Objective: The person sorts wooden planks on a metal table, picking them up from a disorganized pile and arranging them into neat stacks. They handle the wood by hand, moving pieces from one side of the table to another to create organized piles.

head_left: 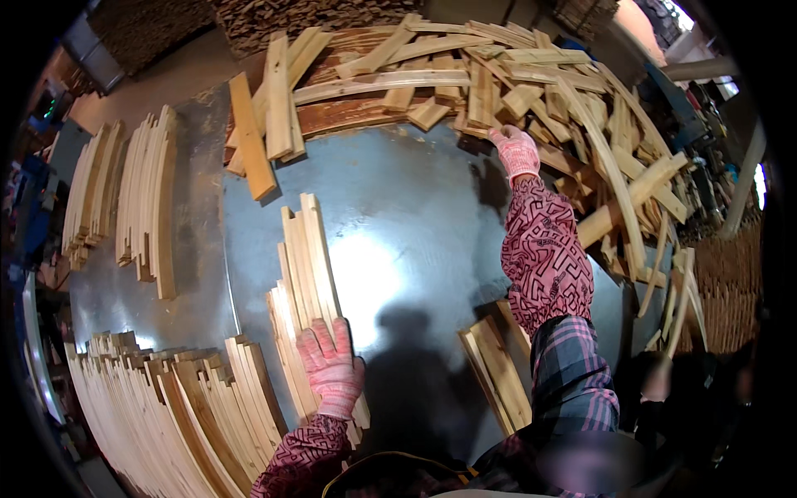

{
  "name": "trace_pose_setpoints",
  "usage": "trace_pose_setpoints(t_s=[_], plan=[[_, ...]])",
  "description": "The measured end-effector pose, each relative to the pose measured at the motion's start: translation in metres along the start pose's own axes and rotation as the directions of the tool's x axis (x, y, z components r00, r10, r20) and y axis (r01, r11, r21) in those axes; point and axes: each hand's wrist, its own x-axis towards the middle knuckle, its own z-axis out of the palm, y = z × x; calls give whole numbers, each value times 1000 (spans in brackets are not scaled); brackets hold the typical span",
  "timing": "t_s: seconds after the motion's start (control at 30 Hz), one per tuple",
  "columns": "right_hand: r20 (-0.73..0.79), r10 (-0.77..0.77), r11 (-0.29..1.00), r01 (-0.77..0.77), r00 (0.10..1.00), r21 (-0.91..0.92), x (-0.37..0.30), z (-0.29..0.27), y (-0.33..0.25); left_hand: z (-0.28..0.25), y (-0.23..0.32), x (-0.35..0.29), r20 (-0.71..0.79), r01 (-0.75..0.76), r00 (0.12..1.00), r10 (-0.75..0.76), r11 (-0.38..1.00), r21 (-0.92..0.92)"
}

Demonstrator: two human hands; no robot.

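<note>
Tabletop (423, 183) slats (309, 266) bore an open left hand (331, 370). At the pile (521, 100), right hand (516, 153) seemingly picked, grip unclear, needing purchase.

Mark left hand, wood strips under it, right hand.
Left hand (333, 365), head view: back of the glove.
Wood strips (308, 266), head view: a middle strip.
Right hand (518, 153), head view: back of the glove.

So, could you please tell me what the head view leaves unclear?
In the head view:
Right hand: its back hides whether the fingers grip a piece.
Left hand: it covers part of the slats beneath.
Loose pile: upper pieces hide lower ones.
Lower-left stack: dark rim cuts off its near ends.
</note>
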Motion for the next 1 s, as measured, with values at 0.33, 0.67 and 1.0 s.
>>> trace_pose_setpoints(t_s=[0.33, 0.67, 1.0], plan=[[-153, 127, 902, -178, 980, -394, 62, 70, -35, -5, -6, 2, -49, -91, 995, 93, 995, 38], [327, 101, 848, -254, 940, 466, -230, -74, 25, -29, 0, 20, -467, -278, 877, 110, 910, -308], [42, -482, 538, 258, 875, 802, -188, 104, -185, -139, 27, 369, 185, 163, 948, 258, 107, -981]])
